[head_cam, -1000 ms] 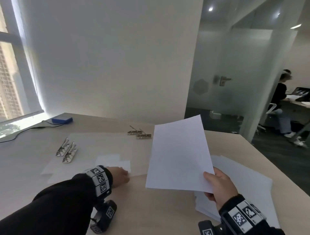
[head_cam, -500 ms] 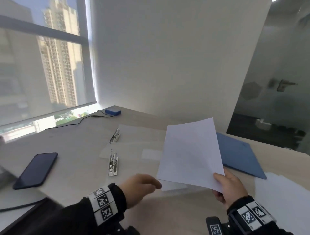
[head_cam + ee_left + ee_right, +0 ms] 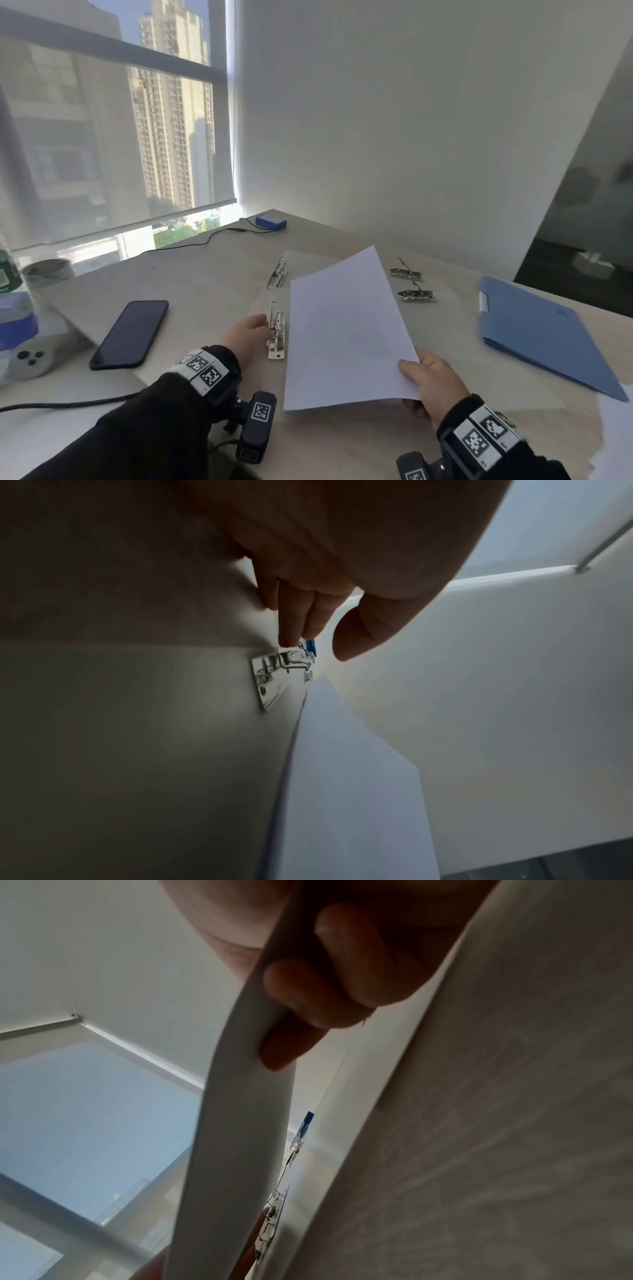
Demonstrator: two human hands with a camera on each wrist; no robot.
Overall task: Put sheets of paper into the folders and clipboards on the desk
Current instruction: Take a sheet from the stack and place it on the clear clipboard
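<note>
While your right hand (image 3: 432,383) pinches the sheet of paper (image 3: 346,329) by its near corner, tilted above the bench (image 3: 205,274), your left hand (image 3: 245,337) reaches the near metal clip (image 3: 276,330) with straight fingers (image 3: 291,623). Lift that lever fully first, then slide the sheet's edge squarely under before releasing, so nothing creases.

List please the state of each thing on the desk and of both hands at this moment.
Sheet of paper: lifted, tilted, held at its corner.
Right hand: pinches the sheet.
Left hand: fingers touch the nearest metal clip.
Blue folder: closed, lying flat.
Phone: screen dark, lying flat.
</note>
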